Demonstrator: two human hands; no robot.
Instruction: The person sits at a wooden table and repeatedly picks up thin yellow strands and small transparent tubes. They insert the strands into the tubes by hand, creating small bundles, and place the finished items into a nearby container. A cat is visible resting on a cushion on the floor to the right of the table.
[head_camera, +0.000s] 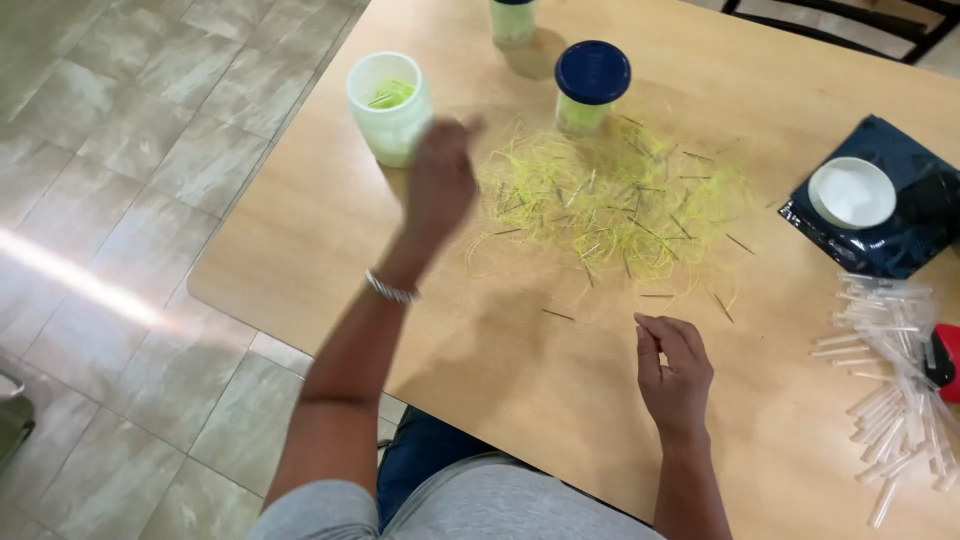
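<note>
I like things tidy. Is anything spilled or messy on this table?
Yes. A loose heap of yellow-green strands lies spread across the wooden table, with stray bits scattered toward the right hand. The clear tubes at the right edge also lie jumbled.

Left arm extends from the lower left of the frame toward upper centre, bare forearm raised, a metal bracelet (390, 289) at the wrist. Left hand (438, 185) is motion-blurred, fingers loosely curled; grip indistinct. Right hand (676, 368), lower right of centre, rests back-up, fingers (648, 340) bent inward and pinched together.
</note>
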